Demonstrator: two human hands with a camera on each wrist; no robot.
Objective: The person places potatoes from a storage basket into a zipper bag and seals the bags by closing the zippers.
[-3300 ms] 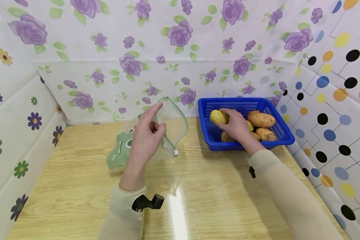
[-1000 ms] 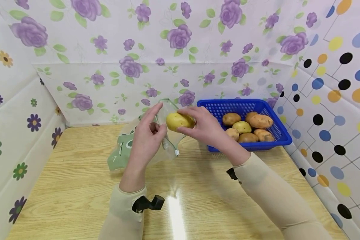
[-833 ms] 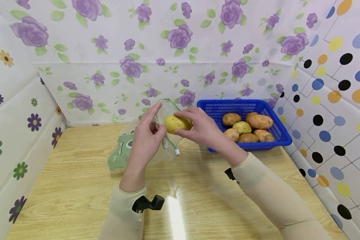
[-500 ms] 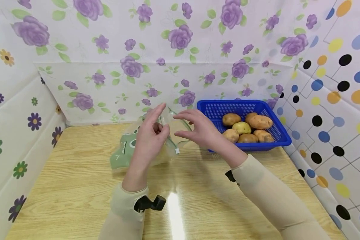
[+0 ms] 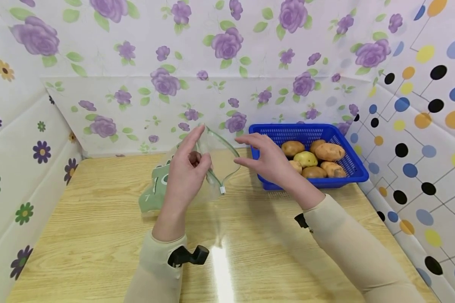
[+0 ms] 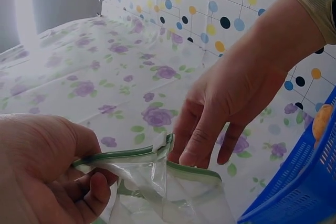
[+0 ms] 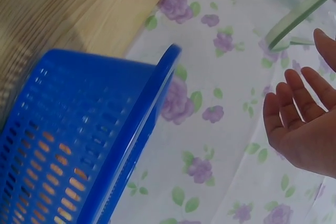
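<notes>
Left hand, centre of the head view: fingers curled, pinching the green zip rim of a clear zip bag and holding its mouth up above the worktop. Right hand, just right of the bag mouth: fingers spread and relaxed, holding nothing. Blue basket at centre right held 5 visible potatoes. Floral sheeting stood behind.
</notes>
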